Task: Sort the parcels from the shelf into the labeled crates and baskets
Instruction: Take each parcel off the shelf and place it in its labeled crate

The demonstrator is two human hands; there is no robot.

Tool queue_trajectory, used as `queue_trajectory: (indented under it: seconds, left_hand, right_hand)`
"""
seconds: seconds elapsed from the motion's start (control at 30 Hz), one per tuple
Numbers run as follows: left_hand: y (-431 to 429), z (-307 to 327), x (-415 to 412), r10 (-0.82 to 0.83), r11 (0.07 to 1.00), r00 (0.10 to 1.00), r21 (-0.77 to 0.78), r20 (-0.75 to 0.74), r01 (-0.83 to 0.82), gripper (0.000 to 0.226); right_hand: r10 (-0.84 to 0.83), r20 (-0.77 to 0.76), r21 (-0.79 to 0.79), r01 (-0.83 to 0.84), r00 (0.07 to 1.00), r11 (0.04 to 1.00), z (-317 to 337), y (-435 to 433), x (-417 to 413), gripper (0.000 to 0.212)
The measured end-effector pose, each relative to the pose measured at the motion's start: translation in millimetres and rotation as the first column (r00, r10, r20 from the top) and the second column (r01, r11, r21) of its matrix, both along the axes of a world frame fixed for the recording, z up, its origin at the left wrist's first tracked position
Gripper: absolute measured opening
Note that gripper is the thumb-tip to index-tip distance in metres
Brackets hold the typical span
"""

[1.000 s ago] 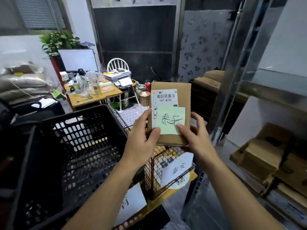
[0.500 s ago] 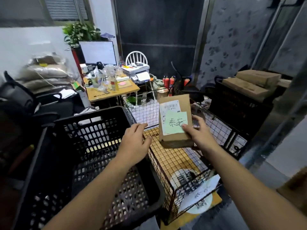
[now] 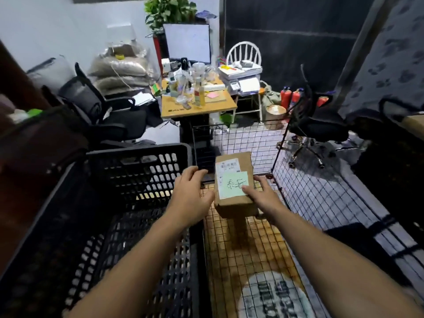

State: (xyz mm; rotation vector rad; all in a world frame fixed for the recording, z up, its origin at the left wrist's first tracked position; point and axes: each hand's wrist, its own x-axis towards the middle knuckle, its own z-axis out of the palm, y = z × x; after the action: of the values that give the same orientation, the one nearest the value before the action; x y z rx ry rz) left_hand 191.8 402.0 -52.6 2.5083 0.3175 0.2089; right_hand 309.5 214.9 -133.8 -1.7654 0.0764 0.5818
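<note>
A brown cardboard parcel (image 3: 234, 161) with a white shipping label and a green handwritten note is held low inside the black wire basket (image 3: 305, 191). My right hand (image 3: 263, 196) grips its right side, thumb on the green note. My left hand (image 3: 190, 196) hovers just left of the parcel with relaxed fingers, over the edge between the wire basket and the black plastic crate (image 3: 128, 180). I cannot tell whether the parcel touches the basket floor.
A wooden desk (image 3: 197, 104) with bottles and a monitor stands behind the basket. Office chairs (image 3: 316, 127) flank it, with a white chair and printer at the back. A round printed label (image 3: 273, 297) lies under the basket floor near me.
I turned away from the shelf and looked down. My left hand let go of the parcel, and my right hand lowered it into the wire basket.
</note>
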Motion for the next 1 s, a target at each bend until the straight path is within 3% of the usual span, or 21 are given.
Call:
queue_trajectory:
  seconds: [0.27, 0.6, 0.9, 1.0]
  left_hand:
    - [5, -9, 22, 0.115, 0.992, 0.992, -0.05, 0.055, -0.113, 0.058]
    - [6, -20, 16, 0.096, 0.994, 0.992, -0.063, 0.077, -0.091, 0.058]
    - [5, -20, 15, 0.104, 0.992, 0.992, -0.085, 0.074, -0.098, 0.062]
    - [5, -20, 15, 0.1, 0.992, 0.992, -0.08, 0.074, -0.094, 0.062]
  right_hand:
    - [0.097, -0.081, 0.021, -0.095, 0.992, 0.995, -63, 37, 44, 0.058]
    - [0.136, -0.055, -0.042, -0.138, 0.989, 0.989, -112, 62, 65, 0.061]
    - [0.168, -0.054, -0.027, -0.17, 0.984, 0.985, -113, 65, 58, 0.062]
    - [0.176, -0.115, 0.007, -0.176, 0.978, 0.984, -115, 64, 62, 0.065]
